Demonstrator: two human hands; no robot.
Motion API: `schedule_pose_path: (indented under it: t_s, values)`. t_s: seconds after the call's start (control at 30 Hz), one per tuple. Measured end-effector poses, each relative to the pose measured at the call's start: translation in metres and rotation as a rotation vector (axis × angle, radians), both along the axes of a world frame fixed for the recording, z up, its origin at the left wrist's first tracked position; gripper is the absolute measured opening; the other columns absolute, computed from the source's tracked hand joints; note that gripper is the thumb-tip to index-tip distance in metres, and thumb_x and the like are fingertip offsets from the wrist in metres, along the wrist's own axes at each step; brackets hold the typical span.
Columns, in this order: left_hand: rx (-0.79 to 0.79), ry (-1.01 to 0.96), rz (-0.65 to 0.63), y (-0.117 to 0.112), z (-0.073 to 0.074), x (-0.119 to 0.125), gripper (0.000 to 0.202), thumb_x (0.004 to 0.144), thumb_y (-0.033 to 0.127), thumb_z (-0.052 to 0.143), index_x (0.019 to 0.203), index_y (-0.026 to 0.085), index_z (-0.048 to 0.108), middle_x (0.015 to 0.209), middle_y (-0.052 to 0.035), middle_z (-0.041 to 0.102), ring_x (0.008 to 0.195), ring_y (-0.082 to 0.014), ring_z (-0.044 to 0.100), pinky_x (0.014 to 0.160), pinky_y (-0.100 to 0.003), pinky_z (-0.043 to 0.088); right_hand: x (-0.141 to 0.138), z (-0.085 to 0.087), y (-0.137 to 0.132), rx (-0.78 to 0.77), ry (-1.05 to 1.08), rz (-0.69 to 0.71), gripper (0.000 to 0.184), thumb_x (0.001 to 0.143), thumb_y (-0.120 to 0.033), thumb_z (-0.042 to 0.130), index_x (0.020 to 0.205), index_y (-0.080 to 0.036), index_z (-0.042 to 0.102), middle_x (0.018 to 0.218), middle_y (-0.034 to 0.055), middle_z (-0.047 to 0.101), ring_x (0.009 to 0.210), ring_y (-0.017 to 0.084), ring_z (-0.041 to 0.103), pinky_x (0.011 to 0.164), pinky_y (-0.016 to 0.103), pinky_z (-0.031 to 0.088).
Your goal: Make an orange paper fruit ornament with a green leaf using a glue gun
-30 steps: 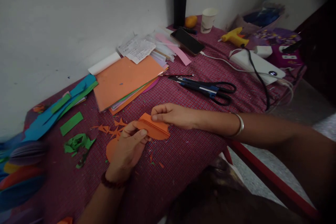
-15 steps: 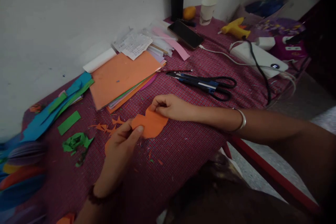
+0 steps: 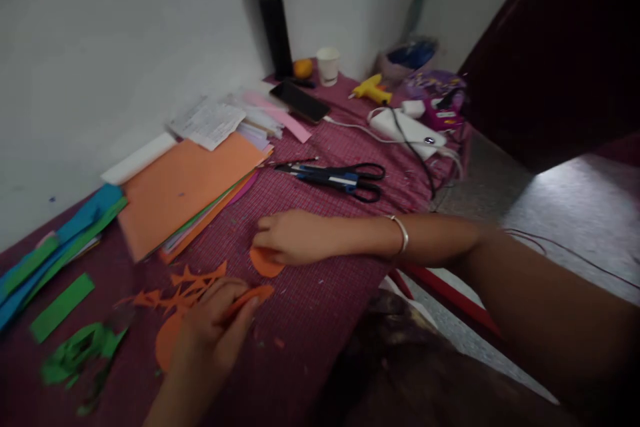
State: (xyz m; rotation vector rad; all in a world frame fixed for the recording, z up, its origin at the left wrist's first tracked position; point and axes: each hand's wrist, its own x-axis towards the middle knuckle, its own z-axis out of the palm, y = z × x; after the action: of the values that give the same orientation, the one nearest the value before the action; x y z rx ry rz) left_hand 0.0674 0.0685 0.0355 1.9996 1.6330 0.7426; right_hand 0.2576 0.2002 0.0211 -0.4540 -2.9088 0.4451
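My left hand [image 3: 213, 330] pinches a round-looking orange paper piece [image 3: 261, 293], tilted so that mostly its edge shows. Farther up the table, my right hand [image 3: 293, 237] has its fingers curled down over an orange paper circle [image 3: 267, 265], which is at or very near the cloth; the fingertips are partly hidden. Another rounded orange piece [image 3: 167, 341] lies partly behind my left wrist. Jagged orange paper scraps [image 3: 187, 290] are spread just beyond my left hand. Black-and-blue scissors [image 3: 340, 179] lie shut on the cloth beyond my right hand.
Stacked coloured paper sheets [image 3: 195, 177] lie by the wall. Green scraps [image 3: 83, 350] and paper strips [image 3: 65, 237] are at left. At the back are a phone [image 3: 300, 101], paper cup [image 3: 328, 67], black bottle [image 3: 274, 23], yellow glue gun [image 3: 373, 89] and corded white box [image 3: 405, 132].
The view has swung right. My hands, earlier together on orange paper, have moved apart, each now with an orange piece. My right hand has turned palm down over its piece.
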Motion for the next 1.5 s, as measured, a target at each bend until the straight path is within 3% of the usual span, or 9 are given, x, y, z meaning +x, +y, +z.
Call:
schedule_pose_path:
  t_s: [0.07,0.2,0.37,0.5,0.63,0.97,1.1,1.33,1.5]
  values:
    - [0.177,0.067,-0.112,0.003,-0.011,-0.001,0.010,0.084,0.032,0.062,0.085,0.026,0.069,0.091,-0.0017,0.072,0.084,-0.0206,0.068,0.076,-0.032,0.055,0.004,0.002,0.000,0.053,0.047,0.045,0.027,0.093,-0.030,0.054,0.112,-0.013,0.064,0.108,0.0133,0.062,0.089,0.023,0.059,0.078,0.035,0.043]
    - [0.254,0.179,-0.225,0.004,-0.037,-0.007,0.016,0.090,0.029,0.055,0.100,0.027,0.068,0.118,-0.0044,0.069,0.108,-0.0234,0.066,0.087,-0.035,0.056,0.032,0.021,0.003,0.089,0.080,0.043,0.030,0.095,-0.027,0.051,0.117,-0.011,0.063,0.113,0.0136,0.061,0.095,0.024,0.058,0.085,0.036,0.044]
    - [0.228,0.154,-0.205,-0.001,-0.060,-0.014,0.015,0.090,0.029,0.056,0.102,0.024,0.065,0.125,-0.0075,0.068,0.112,-0.0232,0.067,0.090,-0.034,0.057,0.103,0.045,0.020,0.076,0.020,-0.266,0.026,0.095,-0.024,0.049,0.111,-0.011,0.065,0.108,0.0129,0.064,0.099,0.023,0.057,0.089,0.034,0.043]
    - [0.206,0.102,-0.170,-0.004,-0.065,-0.012,0.012,0.090,0.029,0.058,0.099,0.023,0.064,0.124,-0.0084,0.068,0.112,-0.0225,0.067,0.092,-0.034,0.057,0.166,0.047,0.041,0.102,-0.031,-0.577,0.025,0.092,-0.025,0.050,0.107,-0.013,0.067,0.104,0.0119,0.065,0.092,0.021,0.058,0.082,0.034,0.043]
    - [0.231,0.105,-0.183,-0.002,-0.064,-0.010,0.012,0.090,0.026,0.057,0.099,0.024,0.065,0.120,-0.0065,0.070,0.109,-0.0216,0.068,0.093,-0.033,0.056,0.207,0.049,0.055,0.129,-0.065,-0.790,0.027,0.091,-0.024,0.049,0.106,-0.013,0.069,0.106,0.0128,0.066,0.091,0.021,0.059,0.081,0.034,0.042]
    - [0.350,0.225,-0.260,0.003,-0.066,-0.015,0.010,0.088,0.024,0.059,0.096,0.024,0.065,0.114,-0.0061,0.072,0.101,-0.0207,0.070,0.085,-0.031,0.059,0.253,0.063,0.062,0.118,-0.047,-0.992,0.030,0.089,-0.025,0.052,0.109,-0.013,0.071,0.101,0.0131,0.069,0.089,0.024,0.061,0.079,0.035,0.041]
    - [0.407,0.264,-0.279,0.003,-0.070,-0.017,0.011,0.088,0.023,0.059,0.098,0.025,0.063,0.113,-0.0058,0.071,0.100,-0.0202,0.070,0.083,-0.031,0.058,0.258,0.064,0.102,0.113,-0.024,-1.141,0.033,0.090,-0.025,0.051,0.116,-0.012,0.068,0.106,0.0133,0.070,0.093,0.023,0.062,0.080,0.034,0.043]
    - [0.532,0.189,-0.150,-0.010,-0.055,-0.002,0.023,0.085,0.012,0.060,0.103,0.025,0.062,0.119,-0.0081,0.066,0.112,-0.0247,0.062,0.099,-0.043,0.048,0.213,0.049,0.192,0.123,-0.168,-1.252,0.044,0.095,-0.031,0.051,0.127,-0.002,0.058,0.132,0.0259,0.055,0.115,0.031,0.058,0.094,0.039,0.046]
    - [0.607,0.268,-0.218,-0.011,-0.041,0.002,0.033,0.085,0.010,0.058,0.114,0.025,0.064,0.116,-0.0068,0.069,0.111,-0.0234,0.063,0.100,-0.039,0.048,0.194,0.040,0.218,0.074,-0.316,-1.212,0.038,0.095,-0.035,0.058,0.125,-0.013,0.057,0.125,0.0126,0.059,0.108,0.023,0.061,0.091,0.044,0.053]
